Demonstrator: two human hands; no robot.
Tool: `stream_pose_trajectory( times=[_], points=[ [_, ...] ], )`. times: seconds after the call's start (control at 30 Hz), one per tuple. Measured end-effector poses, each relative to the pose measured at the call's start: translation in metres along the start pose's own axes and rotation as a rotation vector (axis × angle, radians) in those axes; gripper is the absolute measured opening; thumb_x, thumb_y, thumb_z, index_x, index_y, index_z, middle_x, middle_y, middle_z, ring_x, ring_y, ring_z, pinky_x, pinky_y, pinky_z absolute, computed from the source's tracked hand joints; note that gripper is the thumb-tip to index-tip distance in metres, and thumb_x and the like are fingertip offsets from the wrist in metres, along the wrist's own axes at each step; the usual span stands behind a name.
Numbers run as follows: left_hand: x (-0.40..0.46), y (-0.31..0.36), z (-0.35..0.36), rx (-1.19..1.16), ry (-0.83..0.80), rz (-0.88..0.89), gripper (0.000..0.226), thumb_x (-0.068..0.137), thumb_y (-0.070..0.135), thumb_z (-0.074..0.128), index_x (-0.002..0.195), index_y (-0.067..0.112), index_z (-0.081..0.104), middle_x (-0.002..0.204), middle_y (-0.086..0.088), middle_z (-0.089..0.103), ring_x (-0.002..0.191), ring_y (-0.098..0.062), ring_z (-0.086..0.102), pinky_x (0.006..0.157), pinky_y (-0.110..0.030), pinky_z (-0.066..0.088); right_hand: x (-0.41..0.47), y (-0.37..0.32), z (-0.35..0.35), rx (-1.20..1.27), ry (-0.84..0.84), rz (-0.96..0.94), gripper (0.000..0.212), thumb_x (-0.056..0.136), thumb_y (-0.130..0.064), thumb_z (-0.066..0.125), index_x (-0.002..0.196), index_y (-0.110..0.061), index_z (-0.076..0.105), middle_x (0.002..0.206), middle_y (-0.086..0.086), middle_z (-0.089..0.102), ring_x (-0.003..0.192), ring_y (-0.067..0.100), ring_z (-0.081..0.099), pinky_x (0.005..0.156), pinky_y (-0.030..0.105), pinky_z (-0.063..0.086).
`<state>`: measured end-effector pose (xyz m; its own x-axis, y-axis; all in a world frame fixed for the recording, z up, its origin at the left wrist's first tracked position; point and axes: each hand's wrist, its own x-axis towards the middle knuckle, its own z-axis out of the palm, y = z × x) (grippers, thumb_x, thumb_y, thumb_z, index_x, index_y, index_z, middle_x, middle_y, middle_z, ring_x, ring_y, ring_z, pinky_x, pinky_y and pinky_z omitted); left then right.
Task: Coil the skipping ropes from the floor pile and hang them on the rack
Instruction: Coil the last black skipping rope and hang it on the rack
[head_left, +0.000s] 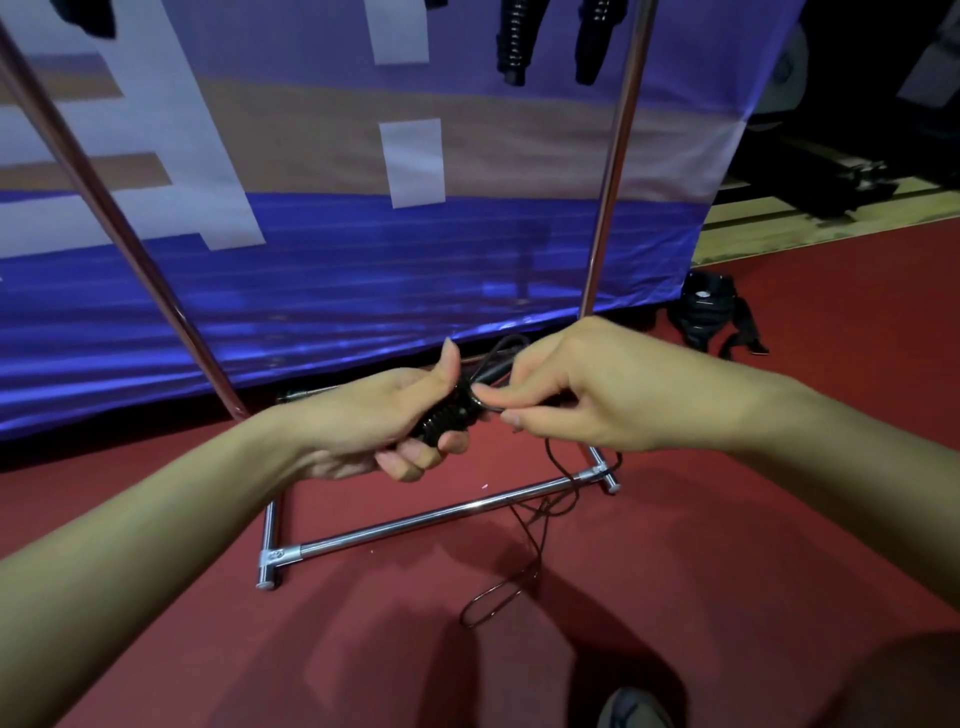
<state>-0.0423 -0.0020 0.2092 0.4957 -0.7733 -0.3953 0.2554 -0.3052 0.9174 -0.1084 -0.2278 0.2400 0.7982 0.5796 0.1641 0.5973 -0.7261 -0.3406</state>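
— How much room is there down by the rack (441, 512)?

— Its chrome base bar runs across the red floor (727, 519) just under the hands, with an upright on each side of them. A blue banner (363, 270) hangs close behind, its lower edge almost at the floor. The floor nearer us is open.

— And the skipping rope (530, 551)?

— The left hand (374, 421) grips its black ribbed handle (447, 415), fingers curled underneath and thumb up along the end. The right hand (576, 389) pinches the cord right at the handle's tip, where a few loops stand up. The rest of the cord drops across the base bar and ends in a loose loop on the floor.

— Anything hung already?

— Two black handles (514, 47) dangle at the top, just left of the right upright. A black bag (706, 306) sits past the banner's corner; I can't tell what is in it.
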Motion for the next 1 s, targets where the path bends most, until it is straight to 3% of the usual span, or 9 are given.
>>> stream_pose_trajectory(
  times=[0.07,0.2,0.3,0.37,0.5,0.6,0.77,0.9,1.0],
  points=[
    [0.002,0.002,0.003,0.014,0.073,-0.031,0.06,0.095,0.07,0.036,0.099,0.016,0.063,0.069,-0.002,0.043,0.051,-0.008,0.019,0.037,-0.017,0.014,0.001,0.004,0.009,-0.007,0.041,-0.038,0.029,0.099,-0.023,0.068,0.128,-0.024,0.073,0.087,-0.009,0.069,0.077,0.003,0.057,0.072,0.012,0.039],
    [0.005,0.01,-0.001,-0.007,0.192,0.005,0.046,0.105,0.053,0.04,0.105,0.011,0.06,0.068,-0.003,0.044,0.05,-0.009,0.018,0.039,-0.018,0.01,0.0,0.007,0.014,0.194,0.196,0.13,0.026,0.099,-0.027,0.068,0.124,-0.029,0.074,0.089,-0.013,0.073,0.082,-0.001,0.065,0.076,0.008,0.041],
    [0.004,0.014,-0.001,-0.046,0.223,0.059,0.041,0.107,0.045,0.04,0.108,0.009,0.058,0.068,-0.003,0.045,0.051,-0.01,0.019,0.039,-0.019,0.01,0.001,0.009,0.018,0.545,0.233,0.333,0.014,0.098,-0.023,0.069,0.108,-0.023,0.079,0.081,-0.012,0.076,0.073,0.001,0.066,0.078,0.017,0.052],
    [0.001,0.016,0.001,-0.085,0.194,0.088,0.035,0.107,0.042,0.043,0.104,0.01,0.056,0.07,-0.004,0.044,0.051,-0.009,0.019,0.038,-0.018,0.012,0.0,0.012,0.024,0.723,0.131,0.438,0.011,0.097,-0.021,0.069,0.096,-0.013,0.076,0.075,-0.005,0.071,0.072,0.01,0.063,0.075,0.028,0.052],
    [-0.007,0.023,0.002,-0.17,0.109,0.117,0.032,0.097,0.043,0.052,0.106,0.015,0.064,0.068,-0.001,0.043,0.047,-0.004,0.022,0.035,-0.014,0.013,-0.007,0.022,0.034,0.64,-0.279,0.402,0.019,0.104,-0.024,0.059,0.09,-0.018,0.07,0.079,-0.001,0.068,0.074,0.012,0.064,0.072,0.023,0.051],
    [-0.014,0.027,-0.001,-0.14,0.088,0.102,0.028,0.088,0.047,0.057,0.079,0.029,0.076,0.063,0.002,0.041,0.042,-0.002,0.023,0.034,-0.013,0.011,-0.012,0.031,0.029,0.63,-0.424,0.338,0.027,0.109,-0.026,0.048,0.103,-0.013,0.071,0.072,-0.008,0.065,0.069,0.009,0.06,0.076,0.025,0.051],
    [-0.021,0.02,-0.017,-0.085,-0.019,0.139,0.043,0.078,0.056,0.082,0.07,0.024,0.054,0.062,0.004,0.041,0.042,0.0,0.026,0.032,-0.01,0.02,-0.017,0.038,0.017,0.911,-0.395,0.341,0.042,0.1,-0.049,0.048,0.103,-0.018,0.076,0.07,-0.008,0.037,0.066,0.006,0.04,0.08,0.029,0.052],
    [-0.026,0.023,-0.014,0.067,-0.141,0.065,0.046,0.076,0.051,0.083,0.06,0.021,0.053,0.056,0.003,0.041,0.038,0.0,0.027,0.031,-0.011,0.024,-0.013,0.036,0.004,0.535,-0.292,0.286,0.031,0.105,-0.033,0.05,0.098,-0.02,0.078,0.07,-0.02,0.057,0.07,0.0,0.051,0.075,0.015,0.045],
    [-0.026,0.025,-0.005,0.183,-0.238,-0.011,0.032,0.085,0.039,0.067,0.057,0.025,0.058,0.05,0.007,0.047,0.035,0.001,0.027,0.032,-0.012,0.02,-0.011,0.035,-0.001,0.589,-0.295,0.305,0.033,0.099,-0.042,0.054,0.097,-0.019,0.077,0.076,-0.024,0.061,0.076,-0.001,0.05,0.076,0.014,0.041]
  ],
)
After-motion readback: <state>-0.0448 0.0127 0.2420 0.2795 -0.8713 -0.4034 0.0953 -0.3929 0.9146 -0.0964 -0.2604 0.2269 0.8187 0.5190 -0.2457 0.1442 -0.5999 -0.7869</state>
